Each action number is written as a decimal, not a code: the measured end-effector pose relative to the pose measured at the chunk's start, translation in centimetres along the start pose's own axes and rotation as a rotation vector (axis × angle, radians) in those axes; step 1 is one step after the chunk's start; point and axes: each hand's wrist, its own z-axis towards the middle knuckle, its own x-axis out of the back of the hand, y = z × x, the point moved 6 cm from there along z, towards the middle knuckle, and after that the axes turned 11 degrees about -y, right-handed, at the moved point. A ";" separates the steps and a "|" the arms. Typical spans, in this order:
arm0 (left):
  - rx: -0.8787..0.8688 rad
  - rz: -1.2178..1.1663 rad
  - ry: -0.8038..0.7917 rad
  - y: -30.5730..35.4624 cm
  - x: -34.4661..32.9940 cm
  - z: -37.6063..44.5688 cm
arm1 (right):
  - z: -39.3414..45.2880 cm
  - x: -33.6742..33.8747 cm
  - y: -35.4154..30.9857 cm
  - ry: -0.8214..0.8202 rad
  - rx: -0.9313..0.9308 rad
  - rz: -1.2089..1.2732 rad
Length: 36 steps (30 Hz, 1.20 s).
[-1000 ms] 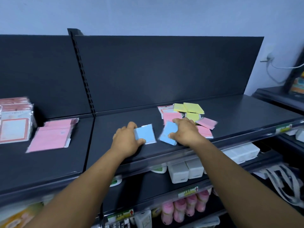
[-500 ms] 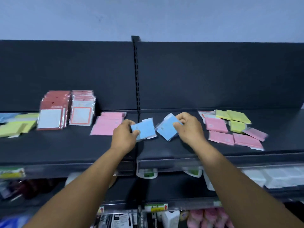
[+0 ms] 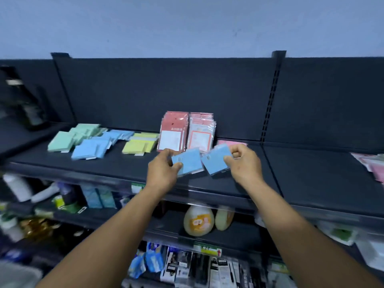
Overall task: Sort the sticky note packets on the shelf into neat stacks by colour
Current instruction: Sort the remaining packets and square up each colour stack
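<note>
Here, both hands are raised above the front of the dark shelf [image 3: 124, 169], each pinching one blue sticky note packet. Left hand [image 3: 164, 170]: thumb on the face of the left blue packet [image 3: 188, 163], fingers curled behind its left edge. Right hand [image 3: 244, 165]: thumb and curled fingers grip the right edge of the right blue packet [image 3: 215, 162], which tilts down toward the left. The two packets' inner edges sit just beside each other; touching or not, cannot tell. On the shelf to the left: green packets [image 3: 70, 137] farthest left, a loose blue pile [image 3: 93, 147] beside them, then yellow packets [image 3: 140, 143]. Two upright stacks of red-and-white packs [image 3: 187, 132] lean near the back panel, behind the hands. A pink packet [image 3: 232, 142] lies partly hidden behind the right hand. More pink packets [image 3: 374, 166] at the far right edge, blurred. Lower shelves hold assorted goods, too blurred to identify.
</note>
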 end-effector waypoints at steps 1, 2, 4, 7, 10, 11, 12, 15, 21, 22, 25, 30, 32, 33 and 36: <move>0.005 -0.001 0.013 -1.0 1.4 0.0 | 0.0 -1.5 -0.9 -0.013 0.003 0.009; 0.011 -0.007 0.020 -1.9 2.8 -0.1 | 0.0 -3.0 -1.7 -0.026 0.006 0.019; 0.026 -0.011 0.034 -3.9 5.4 -0.3 | -0.1 -5.8 -3.5 -0.050 0.012 0.033; 0.050 -0.008 0.061 -6.7 9.0 -0.5 | -0.3 -9.8 -6.1 -0.082 0.022 0.061; 0.078 0.001 0.085 -9.1 12.1 -0.5 | -0.3 -13.9 -8.4 -0.135 0.036 0.104; 0.093 0.008 0.093 -9.9 13.1 -0.4 | -0.2 -15.2 -9.0 -0.147 0.040 0.119; 0.111 0.009 0.102 -10.7 14.0 -0.3 | -0.1 -16.4 -9.6 -0.156 0.047 0.138; 0.154 -0.016 0.126 -12.9 16.6 0.3 | 0.5 -19.7 -11.4 -0.198 0.059 0.158; 0.210 0.006 0.203 -16.2 21.2 2.8 | 2.9 -26.0 -14.6 -0.269 0.085 0.129; 0.214 0.018 0.207 -16.7 21.8 3.4 | 3.4 -27.0 -15.0 -0.280 0.089 0.111; 0.227 0.050 0.219 -18.3 23.6 5.2 | 5.0 -30.1 -16.4 -0.325 0.102 0.018; 0.250 0.098 0.177 -21.0 25.2 8.2 | 7.3 -35.0 -17.6 -0.403 0.122 -0.101; 0.263 0.155 0.153 -21.9 25.6 9.3 | 7.8 -36.5 -17.6 -0.435 0.122 -0.118; 0.274 0.177 0.141 -22.3 25.8 9.8 | 7.9 -37.1 -17.6 -0.452 0.124 -0.141; 0.250 0.265 0.096 -22.7 26.2 11.3 | 8.2 -38.6 -18.1 -0.460 0.119 -0.253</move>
